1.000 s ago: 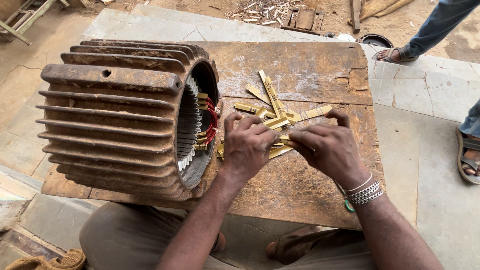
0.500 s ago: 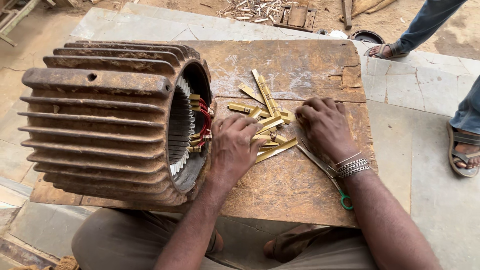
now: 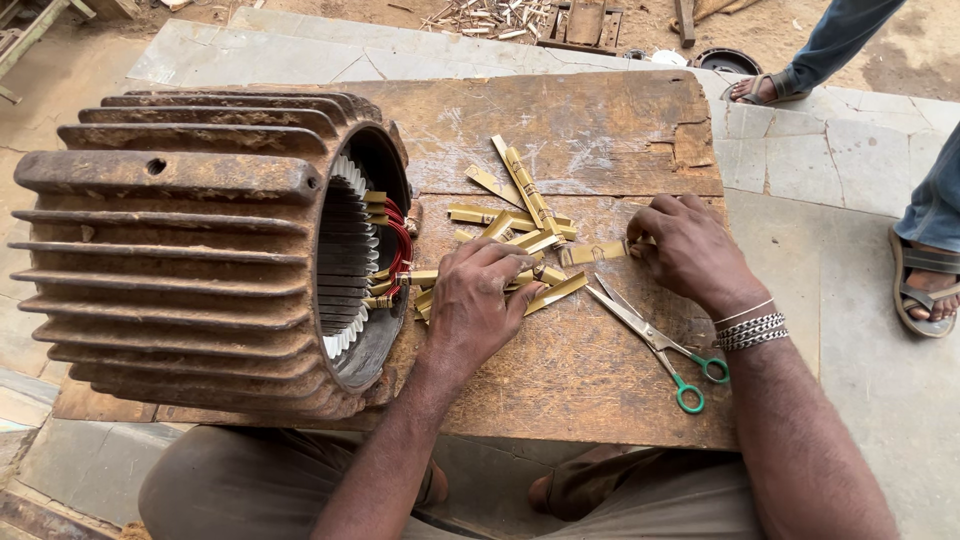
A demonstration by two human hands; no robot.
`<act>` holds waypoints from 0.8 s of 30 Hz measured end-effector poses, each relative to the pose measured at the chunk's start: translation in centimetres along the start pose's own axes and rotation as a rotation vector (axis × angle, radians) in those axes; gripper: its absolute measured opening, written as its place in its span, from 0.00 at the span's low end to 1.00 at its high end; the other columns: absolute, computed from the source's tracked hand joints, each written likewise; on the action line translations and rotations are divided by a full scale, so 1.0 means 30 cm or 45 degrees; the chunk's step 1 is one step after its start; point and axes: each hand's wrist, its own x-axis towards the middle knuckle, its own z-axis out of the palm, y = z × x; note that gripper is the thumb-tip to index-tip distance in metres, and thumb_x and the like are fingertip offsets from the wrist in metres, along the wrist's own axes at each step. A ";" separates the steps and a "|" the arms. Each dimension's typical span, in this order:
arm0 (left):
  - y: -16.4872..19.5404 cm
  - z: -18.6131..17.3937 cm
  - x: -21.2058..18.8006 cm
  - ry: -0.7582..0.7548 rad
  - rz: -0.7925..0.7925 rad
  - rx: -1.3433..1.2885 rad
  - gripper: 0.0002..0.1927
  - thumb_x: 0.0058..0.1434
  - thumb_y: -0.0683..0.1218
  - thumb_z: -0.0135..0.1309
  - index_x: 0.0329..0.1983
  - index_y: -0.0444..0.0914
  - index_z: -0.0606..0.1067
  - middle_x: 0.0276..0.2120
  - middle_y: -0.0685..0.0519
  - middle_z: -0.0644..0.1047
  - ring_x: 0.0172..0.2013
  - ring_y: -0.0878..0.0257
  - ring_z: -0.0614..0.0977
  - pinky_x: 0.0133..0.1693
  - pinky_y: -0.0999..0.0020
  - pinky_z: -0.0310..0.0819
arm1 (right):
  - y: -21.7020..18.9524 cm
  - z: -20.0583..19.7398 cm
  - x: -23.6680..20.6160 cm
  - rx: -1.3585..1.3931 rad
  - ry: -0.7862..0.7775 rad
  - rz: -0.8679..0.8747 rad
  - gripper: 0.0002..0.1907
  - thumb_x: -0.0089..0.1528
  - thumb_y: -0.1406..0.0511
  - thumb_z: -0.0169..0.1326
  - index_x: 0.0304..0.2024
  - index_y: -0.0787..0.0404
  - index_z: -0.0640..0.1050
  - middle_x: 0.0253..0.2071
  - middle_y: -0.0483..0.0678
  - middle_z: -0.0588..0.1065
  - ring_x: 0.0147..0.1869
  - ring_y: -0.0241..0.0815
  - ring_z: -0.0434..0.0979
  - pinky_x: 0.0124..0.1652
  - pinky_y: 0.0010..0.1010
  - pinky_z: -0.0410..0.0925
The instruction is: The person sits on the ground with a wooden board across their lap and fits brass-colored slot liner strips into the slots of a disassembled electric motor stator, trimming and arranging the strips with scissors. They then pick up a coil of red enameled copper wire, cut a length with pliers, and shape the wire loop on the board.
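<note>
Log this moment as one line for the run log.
left hand: on strips | right hand: pinching strip | scissors: on board

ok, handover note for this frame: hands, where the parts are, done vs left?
Left hand: palm down on the pile of yellow strips beside the motor housing; grip hidden.
Right hand: pinching one end of a single strip lying on the board.
Scissors: open, lying on the wooden board below the right hand.
Done: some strips already sit in the housing slots by the red windings.
Left: many strips loose on the board.
</note>
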 end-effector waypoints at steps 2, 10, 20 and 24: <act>-0.005 0.022 0.007 -0.001 0.021 0.012 0.16 0.55 0.50 0.68 0.45 0.41 0.83 0.46 0.52 0.83 0.53 0.57 0.80 0.58 0.53 0.70 | 0.005 -0.009 -0.006 -0.002 -0.022 -0.015 0.09 0.60 0.63 0.60 0.44 0.50 0.80 0.49 0.44 0.74 0.60 0.48 0.70 0.59 0.42 0.66; 0.032 0.099 0.076 0.035 0.043 -0.039 0.15 0.59 0.49 0.65 0.46 0.38 0.82 0.45 0.48 0.83 0.49 0.56 0.82 0.57 0.54 0.72 | -0.108 -0.005 0.010 0.309 -0.058 -0.234 0.13 0.56 0.59 0.63 0.44 0.47 0.82 0.50 0.44 0.74 0.58 0.48 0.69 0.58 0.43 0.62; 0.035 0.121 0.097 0.051 -0.093 -0.285 0.14 0.62 0.48 0.63 0.48 0.37 0.81 0.43 0.45 0.83 0.43 0.58 0.85 0.46 0.60 0.83 | -0.115 -0.045 -0.013 0.640 0.065 -0.212 0.07 0.61 0.60 0.61 0.40 0.53 0.80 0.35 0.43 0.80 0.41 0.44 0.79 0.47 0.37 0.69; 0.040 0.125 0.083 0.031 -0.125 -0.508 0.09 0.63 0.44 0.61 0.46 0.39 0.82 0.38 0.48 0.85 0.39 0.62 0.88 0.41 0.66 0.86 | -0.146 -0.067 -0.041 0.660 0.291 -0.360 0.10 0.61 0.59 0.63 0.43 0.53 0.81 0.35 0.42 0.80 0.41 0.40 0.80 0.46 0.33 0.65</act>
